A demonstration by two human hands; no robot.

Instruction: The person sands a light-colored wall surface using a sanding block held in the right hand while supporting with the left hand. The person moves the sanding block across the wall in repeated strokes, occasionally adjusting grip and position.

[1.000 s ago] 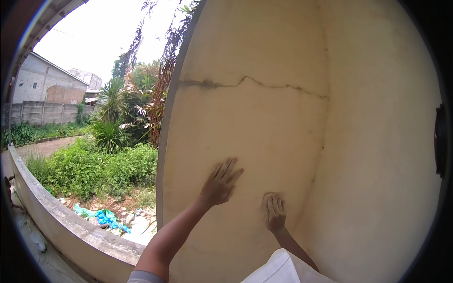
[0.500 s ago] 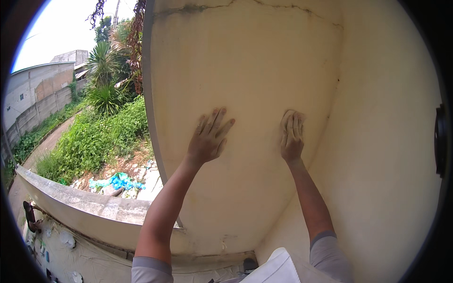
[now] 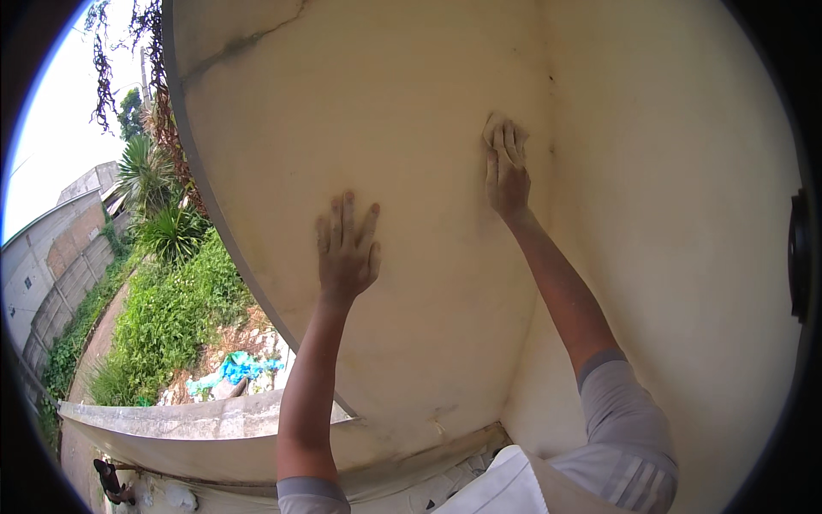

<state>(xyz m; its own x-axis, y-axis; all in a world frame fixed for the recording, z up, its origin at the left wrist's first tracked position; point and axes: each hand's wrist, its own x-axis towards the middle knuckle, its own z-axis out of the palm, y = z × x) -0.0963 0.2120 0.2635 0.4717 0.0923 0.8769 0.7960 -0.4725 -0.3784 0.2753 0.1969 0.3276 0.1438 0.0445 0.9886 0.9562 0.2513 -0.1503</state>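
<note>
A cream-painted wall (image 3: 411, 283) fills the middle of the view, with a dark crack near its top. On it, my left hand (image 3: 347, 261) lies flat with fingers spread, holding nothing. Higher up and to the right, my right hand (image 3: 511, 176) presses a small beige sheet (image 3: 492, 128), apparently sandpaper, against the wall near the inner corner. Most of that sheet is hidden under the fingers; its edges stick out past them. Pale dust coats the fingers of both hands.
At right a second cream wall (image 3: 668, 214) meets the first in a corner. A low ledge (image 3: 205, 415) bounds the opening at left, with green plants (image 3: 171, 325) and blue plastic litter (image 3: 240, 367) beyond. Below lies a pale sheet-covered floor (image 3: 377, 495) with a dark shoe (image 3: 109, 480).
My right hand has slid upward along the wall with the sandpaper, toward the corner. My left hand stays flat on the wall. The whole view has shifted and tilted.
</note>
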